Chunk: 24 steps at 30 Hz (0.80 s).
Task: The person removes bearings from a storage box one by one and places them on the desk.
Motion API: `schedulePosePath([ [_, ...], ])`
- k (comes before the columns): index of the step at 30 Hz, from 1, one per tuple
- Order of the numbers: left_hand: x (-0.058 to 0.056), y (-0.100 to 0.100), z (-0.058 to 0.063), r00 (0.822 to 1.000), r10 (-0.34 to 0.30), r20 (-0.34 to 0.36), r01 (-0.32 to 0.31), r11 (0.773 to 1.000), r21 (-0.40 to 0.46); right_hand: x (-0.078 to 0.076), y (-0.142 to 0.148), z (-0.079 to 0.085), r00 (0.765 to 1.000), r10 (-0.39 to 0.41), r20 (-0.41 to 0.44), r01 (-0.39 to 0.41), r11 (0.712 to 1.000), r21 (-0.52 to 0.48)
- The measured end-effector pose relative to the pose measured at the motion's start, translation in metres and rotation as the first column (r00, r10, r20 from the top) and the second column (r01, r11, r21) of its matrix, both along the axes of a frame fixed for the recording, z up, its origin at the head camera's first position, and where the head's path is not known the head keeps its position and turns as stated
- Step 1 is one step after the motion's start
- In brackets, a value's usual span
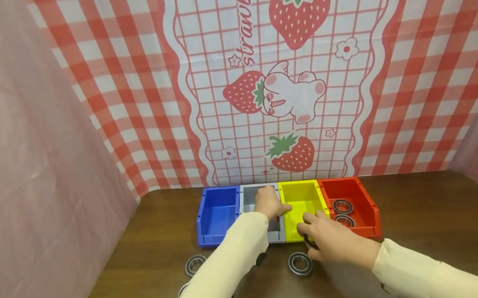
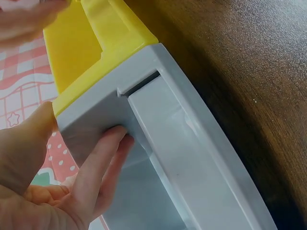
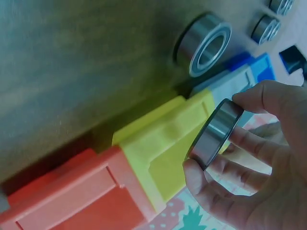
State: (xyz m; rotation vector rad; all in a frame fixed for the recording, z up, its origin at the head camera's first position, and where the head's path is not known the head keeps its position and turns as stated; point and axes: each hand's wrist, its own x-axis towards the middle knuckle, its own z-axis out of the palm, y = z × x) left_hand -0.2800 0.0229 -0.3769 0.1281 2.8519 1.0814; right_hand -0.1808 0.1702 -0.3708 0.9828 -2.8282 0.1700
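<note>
My left hand [image 1: 269,202] is at the grey bin [image 2: 187,153], gripping the side wall it shares with the yellow bin [image 1: 299,194]. In the left wrist view, the fingers reach inside the grey bin while the thumb lies on the yellow side. My right hand [image 1: 333,238] pinches a ball bearing [image 3: 216,134] between thumb and fingertips, close to the front of the yellow bin. The right wrist view has this bearing tilted, its shiny outer rim showing. Just left of that hand, another bearing [image 1: 301,274] lies flat on the table.
The blue bin [image 1: 218,216] is at the row's left end, the red bin [image 1: 371,211] at its right. Bearings [image 1: 336,208] lie in the red bin. More bearings [image 1: 188,267] are on the table [image 1: 126,294] near my left sleeve, partly covered by it. A strawberry-print cloth [image 1: 268,155] hangs behind.
</note>
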Motion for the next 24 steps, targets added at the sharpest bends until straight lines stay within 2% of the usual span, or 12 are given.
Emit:
schedulePosePath([
  [14,0.005,-0.003,0.0,1.0,0.002,0.011,-0.002,1.0,0.013,0.04,-0.014,-0.006,0.988,0.136,0.072,-0.137,0.991,0.005],
  [19,0.0,-0.002,-0.001,1.0,0.0,0.021,0.0,1.0,0.022,0.049,-0.017,-0.011,0.975,0.176,0.139,-0.177,0.984,-0.005],
  [24,-0.002,-0.003,-0.002,1.0,-0.009,0.018,0.009,1.0,0.024,0.055,-0.02,-0.018,0.953,0.166,0.253,-0.173,0.985,0.004],
])
